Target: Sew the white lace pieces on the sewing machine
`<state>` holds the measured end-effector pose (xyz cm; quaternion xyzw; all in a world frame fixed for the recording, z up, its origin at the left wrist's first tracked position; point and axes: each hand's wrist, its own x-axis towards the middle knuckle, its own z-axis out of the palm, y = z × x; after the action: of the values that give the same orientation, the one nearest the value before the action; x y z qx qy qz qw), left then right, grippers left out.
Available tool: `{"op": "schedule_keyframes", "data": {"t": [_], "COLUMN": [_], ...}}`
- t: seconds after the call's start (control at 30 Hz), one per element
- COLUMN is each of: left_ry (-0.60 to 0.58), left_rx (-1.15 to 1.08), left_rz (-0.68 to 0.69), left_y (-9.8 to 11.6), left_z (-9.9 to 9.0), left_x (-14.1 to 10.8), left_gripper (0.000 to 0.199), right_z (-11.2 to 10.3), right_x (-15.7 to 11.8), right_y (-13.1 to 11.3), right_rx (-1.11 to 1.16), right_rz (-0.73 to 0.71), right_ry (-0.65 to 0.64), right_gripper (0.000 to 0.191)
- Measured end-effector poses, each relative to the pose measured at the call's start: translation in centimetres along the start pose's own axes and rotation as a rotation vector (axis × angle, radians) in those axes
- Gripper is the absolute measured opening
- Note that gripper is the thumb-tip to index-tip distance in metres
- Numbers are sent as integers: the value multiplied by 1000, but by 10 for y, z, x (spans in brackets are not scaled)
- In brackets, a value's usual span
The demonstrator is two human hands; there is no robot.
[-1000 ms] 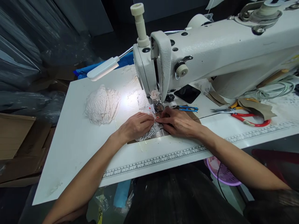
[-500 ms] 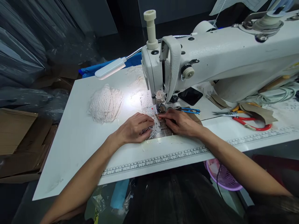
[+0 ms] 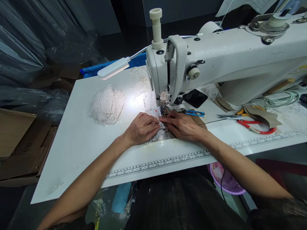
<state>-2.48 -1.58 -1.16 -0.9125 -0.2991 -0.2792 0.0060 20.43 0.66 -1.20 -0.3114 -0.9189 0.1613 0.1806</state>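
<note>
White lace [image 3: 162,129] lies under the presser foot area of a white sewing machine [image 3: 157,68], over a shiny plate. My left hand [image 3: 143,128] rests on the lace from the left, its fingers curled together on the fabric. From the right, my right hand [image 3: 181,124] pinches the lace edge close to the foot, its fingertips nearly meeting the left ones. The fingertips partly hide the lace. A heap of pale lace [image 3: 108,105] sits to the left, and a small fabric flower [image 3: 164,96] hangs at the machine head.
Blue thread snips [image 3: 194,113] and a dark phone [image 3: 195,98] lie just right of the needle area. Red-handled scissors [image 3: 256,126] are farther right. A lamp [image 3: 114,68] extends over the table [image 3: 79,143]. A purple basket [image 3: 231,183] stands below the edge.
My right hand has shifted slightly left, closer to my left hand. My left hand has moved slightly up, and the lace between them is bunched more closely.
</note>
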Motion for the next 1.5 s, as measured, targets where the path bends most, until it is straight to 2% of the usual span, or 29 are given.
{"op": "schedule_keyframes", "data": {"t": [0.2, 0.33, 0.53, 0.67, 0.7, 0.77, 0.83, 0.9, 1.0, 1.1, 1.2, 1.27, 1.33, 1.4, 1.5], "left_ry": [-74, -61, -70, -10, 19, 45, 32, 45, 50, 23, 11, 57, 139, 151, 186], "left_rx": [3, -4, -65, -86, -79, -51, 44, 186, 332, 413, 494, 498, 365, 284, 220], "left_rz": [20, 60, 55, 35, 23, -19, -88, -225, -399, -503, -661, -819, -972, -1013, -1037], "left_y": [-1, 1, -1, 2, 4, 8, 9, 8, 6, 3, -11, -25, -40, -51, -58], "left_z": [2, 1, 4, 8, 7, 5, -1, -9, -24, -40, -60, -76, -90, -99, -103], "left_x": [-2, -1, -2, -2, -2, -1, -1, -2, -6, -10, -17, -26, -37, -49, -64], "left_gripper": [10, 9, 10, 9, 8, 7, 8, 12, 20, 26, 34, 33, 21, 14, 17], "right_z": [1, -3, -10, -7, -5, 2, 8, 11, 5, -3, -4, -1, 2, 4, 5], "right_x": [-1, -4, -5, -4, -5, -6, -6, -5, -4, -6, -7, -7, -7, -8, -8], "right_y": [2, 7, 9, 0, -3, -7, -7, -5, -3, -4, -5, -5, -4, -4, -3], "right_rx": [48, 215, 233, 261, 225, 104, 102, 176, 284, 302, 294, 288, 280, 278, 298], "right_rz": [-5, 11, 52, -35, -47, -9, 52, 61, 114, 201, 210, 201, 202, 212, 231], "right_ry": [1, 44, 50, 10, 5, 31, 52, 59, 65, 52, 54, 59, 66, 71, 59], "right_gripper": [38, 37, 37, 29, 32, 24, 22, 27, 30, 32, 31, 32, 33, 34, 35]}}
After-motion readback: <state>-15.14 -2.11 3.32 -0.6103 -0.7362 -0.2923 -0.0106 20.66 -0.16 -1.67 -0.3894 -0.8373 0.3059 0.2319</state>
